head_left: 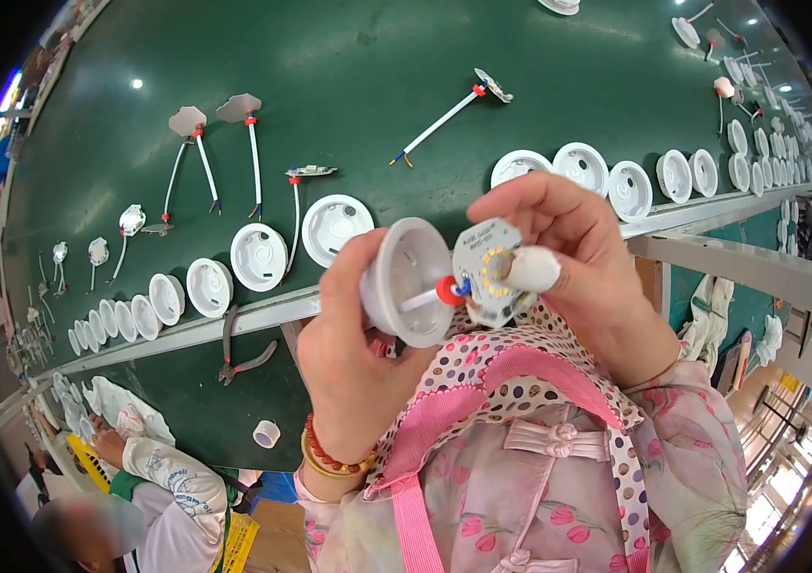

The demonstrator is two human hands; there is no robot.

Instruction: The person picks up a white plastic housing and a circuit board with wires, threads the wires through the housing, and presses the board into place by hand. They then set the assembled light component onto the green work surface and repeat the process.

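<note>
My left hand [341,358] is wrapped round a white round lamp housing [408,258], its open side tilted towards the right. My right hand [583,239] pinches an LED board [479,250] with yellow dots by its edge and face; a white cover [534,269] wraps the thumb. Between the two hands a white cable [418,299] runs from the board into the housing, with a red collar [447,290] and a bit of blue wire at the board end. The board is apart from the housing.
White housings stand along the green table's front edge, left [259,257] and right [630,190]. Boards with cables [444,119] lie farther back. Pliers [234,361] and a white roll [267,434] rest on a lower surface. Another person's sleeve [175,473] shows at lower left.
</note>
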